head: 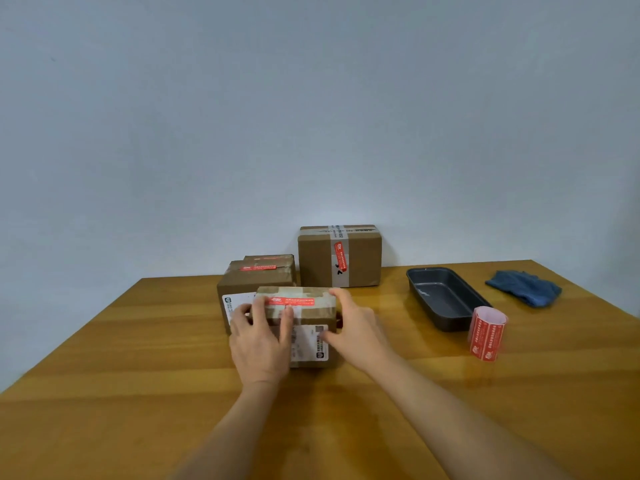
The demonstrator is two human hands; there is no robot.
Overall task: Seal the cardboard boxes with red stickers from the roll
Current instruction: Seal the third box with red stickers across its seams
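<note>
Both hands (258, 336) (356, 329) grip nearest box (308, 315) | red sticker (290, 301) apparently on top

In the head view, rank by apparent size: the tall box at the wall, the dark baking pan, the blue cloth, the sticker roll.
1. Tall box
2. Dark baking pan, close to the box; its foreshortening makes this order unsure
3. Blue cloth
4. Sticker roll, smallest, though nearest the camera

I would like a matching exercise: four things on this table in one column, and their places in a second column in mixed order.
1. sticker roll
2. blue cloth
3. dark baking pan
4. tall box

A. against the wall
B. far right corner of the table
C. upright, just in front of the pan
D. between the boxes and the cloth

Pairs: 1-C, 2-B, 3-D, 4-A
</note>
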